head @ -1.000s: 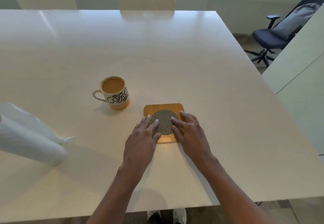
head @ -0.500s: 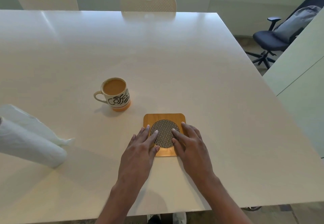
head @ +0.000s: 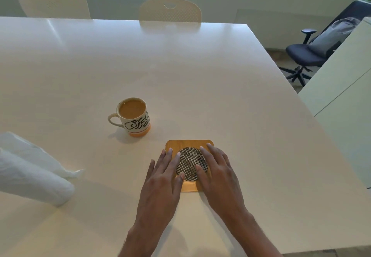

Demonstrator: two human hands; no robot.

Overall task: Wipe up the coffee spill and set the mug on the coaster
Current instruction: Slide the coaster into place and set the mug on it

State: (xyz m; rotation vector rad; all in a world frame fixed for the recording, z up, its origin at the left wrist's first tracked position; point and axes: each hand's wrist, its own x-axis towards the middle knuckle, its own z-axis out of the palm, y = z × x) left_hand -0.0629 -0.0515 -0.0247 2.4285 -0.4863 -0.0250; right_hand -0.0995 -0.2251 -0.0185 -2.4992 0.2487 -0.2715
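Note:
A white mug (head: 133,117) with black lettering and an orange base stands upright on the white table (head: 180,76), full of milky coffee, handle to the left. A square wooden coaster (head: 190,161) with a woven round centre lies flat in front and to the right of it, apart from the mug. My left hand (head: 163,178) lies flat with straight fingers on the coaster's left side. My right hand (head: 217,173) lies flat on its right side. A white paper towel roll (head: 30,174) lies on its side at the left edge, a loose sheet trailing. No spill is visible.
Two cream chairs (head: 170,10) stand at the table's far edge. A dark office chair (head: 313,49) sits on the floor to the right, beside a white counter (head: 345,80). The near table edge runs just below my forearms.
Both hands have stayed flat on the coaster while coaster and hands shifted slightly nearer to me. The mug and paper towel roll have not moved.

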